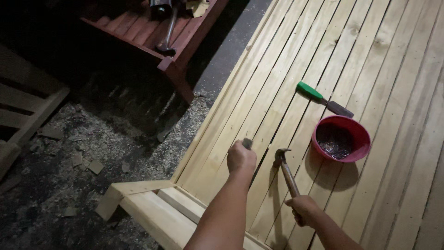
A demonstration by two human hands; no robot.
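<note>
My left hand (240,157) is closed around a small grey metal piece (248,143) whose tip pokes up from the fist, resting on the pale slatted wood panel (296,55). My right hand (303,209) grips the wooden handle of a claw hammer (284,166), its metal head raised just to the right of my left fist. A red bowl (341,139) with dark nails inside sits on the slats to the right. A chisel with a green handle (323,99) lies beyond the bowl.
Sawdust and wood scraps (92,153) cover the dark floor to the left. A reddish slatted wood piece (157,28) with a metal tool on it stands at the top. Pale wood framing (27,111) lies at the far left.
</note>
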